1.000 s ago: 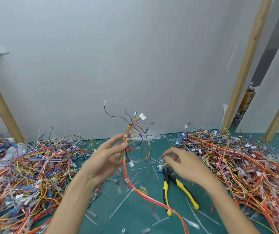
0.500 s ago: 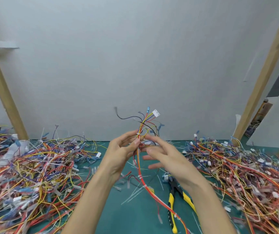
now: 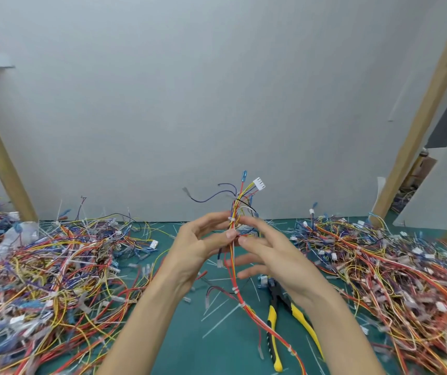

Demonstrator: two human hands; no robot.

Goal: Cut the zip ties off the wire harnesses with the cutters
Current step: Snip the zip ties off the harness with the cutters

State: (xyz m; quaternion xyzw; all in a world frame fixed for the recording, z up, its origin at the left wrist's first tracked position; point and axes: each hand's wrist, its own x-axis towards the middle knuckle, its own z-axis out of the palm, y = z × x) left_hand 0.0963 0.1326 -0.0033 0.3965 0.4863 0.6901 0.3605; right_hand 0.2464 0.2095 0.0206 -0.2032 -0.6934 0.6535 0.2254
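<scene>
Feeling along a harness for the next tie, with the tool lying idle.

The person's left hand (image 3: pixel 203 247) pinched a slim wire harness (image 3: pixel 233 269) of red, yellow and orange leads between thumb and fingertips, holding it upright above the green mat (image 3: pixel 162 355), its white plastic connector (image 3: pixel 259 183) on top. The right hand (image 3: pixel 273 255) was beside it with fingers spread and fairly straight, forefinger and thumb tips at the wires but gripping nothing that I could see. A small white zip tie (image 3: pixel 231 219) ringed the bundle just above the left thumb, with more further down. The yellow-and-black-handled cutters (image 3: pixel 273 334) lay on the mat under the right wrist, between the two tangled wire heaps (image 3: pixel 54 266). It looked like the locating step; the next move would call for the right hand to fetch the cutters and nip the tie without nicking insulation.
</scene>
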